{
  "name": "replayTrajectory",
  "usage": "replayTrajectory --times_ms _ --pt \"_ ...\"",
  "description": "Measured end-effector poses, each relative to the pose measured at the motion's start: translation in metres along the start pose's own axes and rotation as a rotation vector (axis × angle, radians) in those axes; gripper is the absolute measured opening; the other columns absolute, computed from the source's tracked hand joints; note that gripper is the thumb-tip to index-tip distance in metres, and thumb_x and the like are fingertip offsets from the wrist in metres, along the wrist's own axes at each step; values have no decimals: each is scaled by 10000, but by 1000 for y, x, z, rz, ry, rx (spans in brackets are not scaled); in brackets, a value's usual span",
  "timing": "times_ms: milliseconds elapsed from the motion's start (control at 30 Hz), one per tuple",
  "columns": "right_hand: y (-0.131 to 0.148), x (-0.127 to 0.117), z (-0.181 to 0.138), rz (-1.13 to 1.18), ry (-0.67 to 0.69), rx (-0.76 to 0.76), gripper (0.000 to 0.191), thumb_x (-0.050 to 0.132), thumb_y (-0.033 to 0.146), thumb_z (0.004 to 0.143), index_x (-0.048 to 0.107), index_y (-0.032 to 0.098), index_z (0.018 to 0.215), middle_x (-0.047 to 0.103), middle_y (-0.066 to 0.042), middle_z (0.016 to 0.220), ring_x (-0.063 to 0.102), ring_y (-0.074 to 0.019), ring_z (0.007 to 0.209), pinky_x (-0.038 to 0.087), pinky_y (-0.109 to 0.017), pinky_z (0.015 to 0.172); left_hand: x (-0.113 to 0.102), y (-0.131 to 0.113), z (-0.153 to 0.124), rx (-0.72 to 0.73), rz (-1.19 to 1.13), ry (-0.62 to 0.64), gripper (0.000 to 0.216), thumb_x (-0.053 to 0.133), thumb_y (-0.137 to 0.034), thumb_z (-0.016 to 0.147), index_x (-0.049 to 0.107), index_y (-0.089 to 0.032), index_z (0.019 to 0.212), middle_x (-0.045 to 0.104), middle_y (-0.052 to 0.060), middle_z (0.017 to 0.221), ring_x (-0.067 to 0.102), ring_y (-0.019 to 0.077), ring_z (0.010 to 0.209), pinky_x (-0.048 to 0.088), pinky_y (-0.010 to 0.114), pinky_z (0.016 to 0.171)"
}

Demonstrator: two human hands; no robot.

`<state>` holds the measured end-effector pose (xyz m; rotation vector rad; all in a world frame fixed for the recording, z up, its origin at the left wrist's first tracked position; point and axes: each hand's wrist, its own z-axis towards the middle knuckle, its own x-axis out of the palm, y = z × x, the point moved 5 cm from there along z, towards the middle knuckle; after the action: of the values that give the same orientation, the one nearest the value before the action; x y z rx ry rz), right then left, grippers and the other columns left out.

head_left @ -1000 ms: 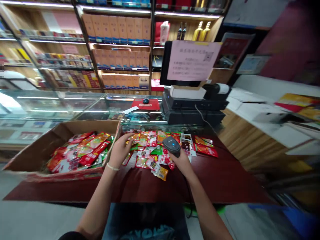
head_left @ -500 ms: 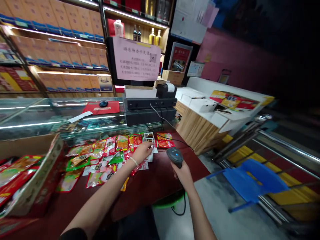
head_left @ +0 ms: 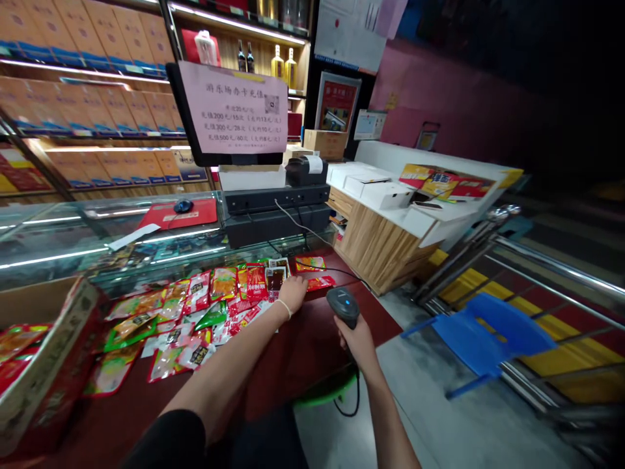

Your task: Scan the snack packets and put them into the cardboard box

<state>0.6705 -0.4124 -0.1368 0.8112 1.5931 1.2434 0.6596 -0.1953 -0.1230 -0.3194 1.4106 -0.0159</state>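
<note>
Head view: we see the right hand (head_left: 360, 339) closed around the handle of a scanner (head_left: 342, 306), a grip that probably leaves its head unobstructed above the counter (head_left: 297, 352). Colourful packets (head_left: 224, 283) lie flat between the cardboard box (head_left: 58, 374) and the left hand (head_left: 294, 293), seemingly spread so their faces show (several overlap anyway). That hand's fingers curl loosely beside a dark packet (head_left: 276, 279); we cannot tell whether they hold anything.
</note>
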Motion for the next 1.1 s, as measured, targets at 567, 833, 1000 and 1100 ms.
replayTrajectory --times_ms 567,833,1000,1100 --pt "48 84 -25 26 183 -95 380 695 505 747 549 198 916 547 68 480 502 -127 331 387 -222 347 -55 164 -178 -630 -1364 -481 464 753 -566 659 553 -161 761 562 -45 631 573 105 551 546 261 595" --pt "82 195 -71 -72 561 -160 532 724 417 723 570 244 1203 706 8 727 548 -140 391 383 -229 357 -48 225 -250 -766 -1531 -834 446 787 -458 654 587 -148 905 677 8 755 661 125 642 583 282 676" --pt "89 225 -89 -121 652 -211 491 721 359 721 604 265 1188 740 -22 910 634 -168 558 428 -226 422 -39 233 -255 -788 -1476 -840 465 742 -490 672 589 -146 945 695 27 811 679 139 681 579 292 709" --pt "86 229 -91 -147 671 -233 469 702 348 740 623 240 1189 738 -33 864 626 -174 542 439 -241 430 -37 234 -254 -810 -1482 -824 448 729 -458 697 589 -141 982 705 48 826 684 158 692 561 267 635"
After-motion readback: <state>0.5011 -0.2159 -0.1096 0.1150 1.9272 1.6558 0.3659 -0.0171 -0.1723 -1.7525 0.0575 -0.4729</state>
